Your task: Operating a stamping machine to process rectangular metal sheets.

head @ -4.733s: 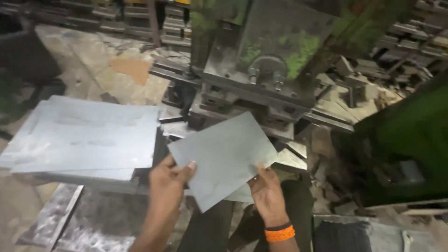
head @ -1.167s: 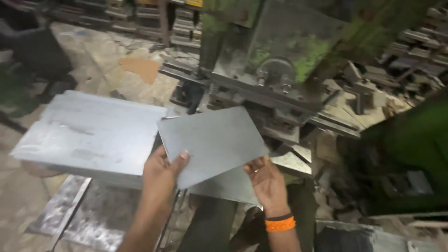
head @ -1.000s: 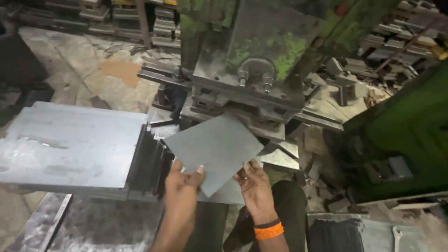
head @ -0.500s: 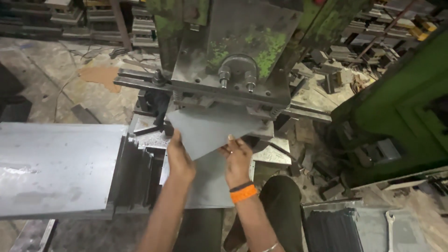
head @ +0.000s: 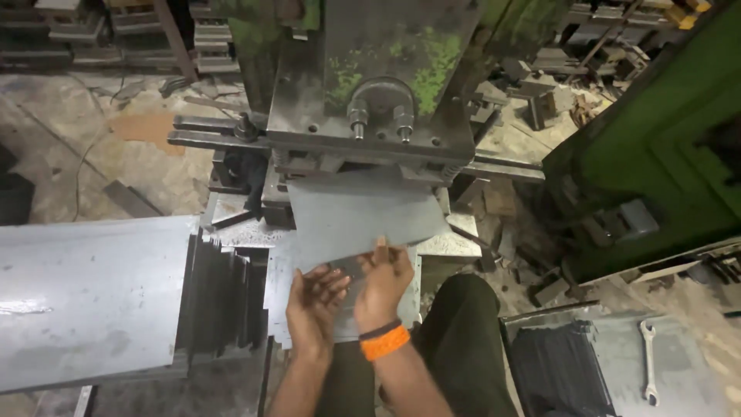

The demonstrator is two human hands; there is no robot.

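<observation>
Now the sheet (head: pixel 363 212) lies with its far edge pushed in under the head of the press (head: pixel 370 100), so the feeding looks mostly done; whether it sits fully against a stop inside cannot be seen, and no punched mark shows on the sheet. The right hand (head: pixel 384 282) rests on the near edge, fingers bent and pressing down on the metal, thumb beneath or beside it. The left hand (head: pixel 315 301) is just beside it, palm turned up, fingers half open under the same near edge; if it truly grips cannot be told. Left of the hands stands the stack (head: pixel 93 297) of flat sheets, its fanned edges close to the left wrist. The sheet's right corner comes near the press frame, so little room is there. The open room is toward the person's knee (head: pixel 455 340), and a spanner (head: pixel 648 363) lies well apart at right
</observation>
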